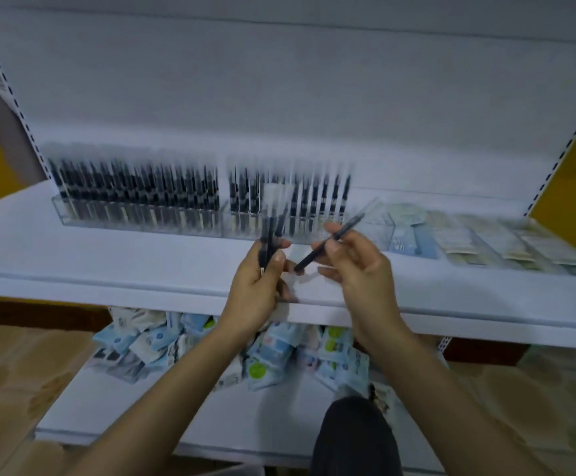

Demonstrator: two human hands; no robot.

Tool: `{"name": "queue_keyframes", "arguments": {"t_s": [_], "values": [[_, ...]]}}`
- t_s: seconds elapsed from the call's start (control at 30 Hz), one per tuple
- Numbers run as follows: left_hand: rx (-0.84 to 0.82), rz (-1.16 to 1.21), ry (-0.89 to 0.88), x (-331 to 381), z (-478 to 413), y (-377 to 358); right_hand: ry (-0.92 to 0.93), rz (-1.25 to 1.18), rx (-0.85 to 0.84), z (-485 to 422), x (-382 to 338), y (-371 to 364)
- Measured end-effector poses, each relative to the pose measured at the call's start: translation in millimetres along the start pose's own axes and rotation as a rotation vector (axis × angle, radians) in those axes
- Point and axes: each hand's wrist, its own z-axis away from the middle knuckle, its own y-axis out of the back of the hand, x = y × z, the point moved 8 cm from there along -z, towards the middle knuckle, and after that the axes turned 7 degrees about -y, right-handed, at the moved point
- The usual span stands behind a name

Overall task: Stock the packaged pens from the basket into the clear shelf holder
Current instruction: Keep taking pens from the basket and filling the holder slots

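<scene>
Left hand (255, 280): curled round a small bundle of black pens in clear sleeves (270, 231), held upright.
Right hand (362, 269): thumb and fingertips pinch a single black sleeved pen (334, 240), tilted with its top toward 2 o'clock; the lower fingers are loosely spread.
Holder: the long clear acrylic shelf holder (63, 214) stands on the white shelf (108, 255) at 12 o'clock from both hands, near them. It is packed with upright pens, with room seemingly left at its 3 o'clock end, though blur hides detail.
Basket: not in view.
Risk, slip: slick sleeves and a light pinch could let the single pen drop onto the shelf.
Risk, bundle: loosening the left hand's grip may fan the bundle out.
Risk, row: a slanted entry could knock neighbouring pens askew.
Risk, wrong spot: the pale flat packets (468, 238) at 3 o'clock lie just beside the holder, so a pen could land among them.
</scene>
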Motion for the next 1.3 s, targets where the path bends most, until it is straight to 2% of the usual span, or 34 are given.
{"name": "queue_keyframes", "arguments": {"t_s": [0.13,0.2,0.37,0.47,0.63,0.97,1.3], "values": [[-0.146,-0.436,-0.083,-12,-45,-5,0.048,-0.03,0.141,-48,-12,31],[-0.18,-0.488,-0.088,-21,-56,-6,0.102,-0.015,0.201,-70,-17,40],[-0.151,-0.444,-0.063,-30,-65,1,0.188,0.15,0.308,-121,-16,37],[-0.132,-0.323,-0.038,-32,-65,7,0.248,0.334,0.3,-135,-11,23],[-0.108,-0.228,-0.025,-32,-66,10,0.341,0.501,0.324,-139,-15,13],[-0.113,-0.195,-0.036,-34,-65,11,0.209,0.843,0.284,-141,14,7],[-0.097,-0.135,-0.009,-33,-63,14,0.145,0.884,0.271,-146,14,8]]}}
